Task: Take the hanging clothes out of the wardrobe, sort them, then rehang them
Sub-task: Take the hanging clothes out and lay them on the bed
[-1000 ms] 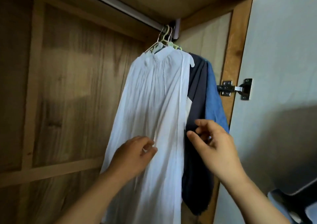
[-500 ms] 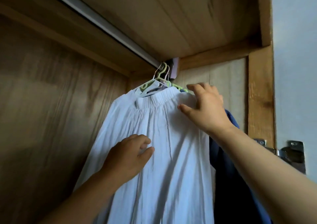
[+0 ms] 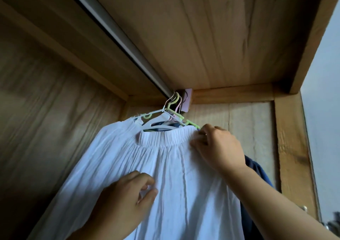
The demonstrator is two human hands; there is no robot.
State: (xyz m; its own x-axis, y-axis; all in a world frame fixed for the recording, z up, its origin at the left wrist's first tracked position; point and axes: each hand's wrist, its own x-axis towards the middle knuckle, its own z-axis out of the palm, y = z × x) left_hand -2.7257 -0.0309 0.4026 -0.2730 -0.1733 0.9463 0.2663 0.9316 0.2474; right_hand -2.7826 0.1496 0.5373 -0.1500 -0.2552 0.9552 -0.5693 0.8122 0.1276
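A white pleated garment [image 3: 174, 166] with an elastic band hangs from a white hanger [image 3: 160, 119] at the right end of the metal rail [image 3: 114, 32]. A green hanger [image 3: 184, 119] and a pink hanger [image 3: 177, 107] hang just behind it. My right hand [image 3: 219, 147] pinches the right end of the elastic band, beside the green hanger's tip. My left hand [image 3: 127, 199] rests on the white fabric lower down, its fingers loosely curled. A dark blue garment [image 3: 255, 170] shows behind my right forearm, mostly hidden.
The wooden wardrobe top [image 3: 202, 37] is close above the rail. The back panel [image 3: 46, 120] fills the left. The right side panel [image 3: 292, 147] and a pale door [image 3: 323, 111] stand at the right. A pink rail bracket [image 3: 187, 100] holds the rail's end.
My right hand has closed from spread fingers on the waistband's right end to a pinch there. The view has tilted further up. My left hand stays on the white fabric.
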